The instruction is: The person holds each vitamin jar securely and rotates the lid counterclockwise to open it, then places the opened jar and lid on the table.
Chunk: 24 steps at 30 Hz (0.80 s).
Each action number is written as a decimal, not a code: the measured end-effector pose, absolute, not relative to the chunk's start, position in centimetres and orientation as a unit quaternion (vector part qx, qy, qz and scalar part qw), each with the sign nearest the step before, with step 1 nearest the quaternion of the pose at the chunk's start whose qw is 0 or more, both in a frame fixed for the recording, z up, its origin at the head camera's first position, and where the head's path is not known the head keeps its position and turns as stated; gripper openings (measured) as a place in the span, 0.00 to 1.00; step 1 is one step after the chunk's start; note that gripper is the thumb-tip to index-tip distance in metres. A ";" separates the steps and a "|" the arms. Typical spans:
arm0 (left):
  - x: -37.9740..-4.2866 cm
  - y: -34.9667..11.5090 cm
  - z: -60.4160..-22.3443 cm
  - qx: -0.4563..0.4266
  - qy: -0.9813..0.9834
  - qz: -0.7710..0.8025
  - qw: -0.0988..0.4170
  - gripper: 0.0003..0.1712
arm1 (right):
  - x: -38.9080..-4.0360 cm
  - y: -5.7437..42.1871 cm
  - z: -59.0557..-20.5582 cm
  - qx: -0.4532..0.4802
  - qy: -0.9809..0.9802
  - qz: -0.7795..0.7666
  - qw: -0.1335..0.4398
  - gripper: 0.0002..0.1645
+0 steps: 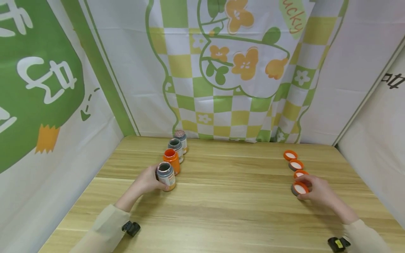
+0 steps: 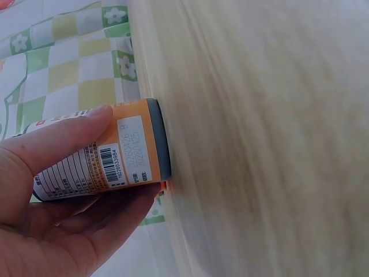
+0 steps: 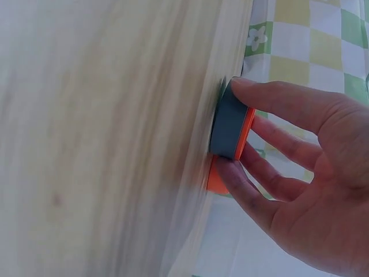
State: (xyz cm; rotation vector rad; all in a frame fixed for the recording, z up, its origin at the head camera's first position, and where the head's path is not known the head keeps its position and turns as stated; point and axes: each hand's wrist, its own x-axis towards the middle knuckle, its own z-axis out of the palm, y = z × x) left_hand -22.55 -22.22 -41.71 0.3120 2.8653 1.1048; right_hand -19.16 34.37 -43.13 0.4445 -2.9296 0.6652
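My left hand grips the nearest jar, a grey one with a white and orange label, uncapped and upright. In the left wrist view the thumb lies along the label of this jar, and its base is at the tabletop. Behind it in a row stand an orange jar and two more grey jars, all without lids. On the right, my right hand pinches the nearest lid, grey outside with an orange rim and white inside. In the right wrist view, thumb and fingers hold the lid by its edge.
Beyond the held lid, several lids lie in a line, inside up. Bare wooden tabletop spans between jars and lids. A checked, flowered cloth hangs at the back edge, with white and green panels at the sides.
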 end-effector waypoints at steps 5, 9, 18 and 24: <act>-22.6 -22.2 -41.7 0.095 0.931 0.351 0.031 0.39 | -19.0 34.8 -43.0 0.138 -0.964 0.224 0.039 0.33; -22.6 -22.2 -41.6 0.088 0.933 0.347 0.038 0.39 | -18.9 35.1 -42.9 0.129 -0.965 0.226 0.032 0.33; -22.6 -22.3 -41.4 0.088 0.937 0.336 0.040 0.40 | -18.7 35.7 -42.7 0.115 -0.967 0.227 0.030 0.34; -22.7 -22.4 -41.6 0.086 0.937 0.335 0.043 0.40 | -18.7 36.2 -42.6 0.111 -0.968 0.220 0.037 0.33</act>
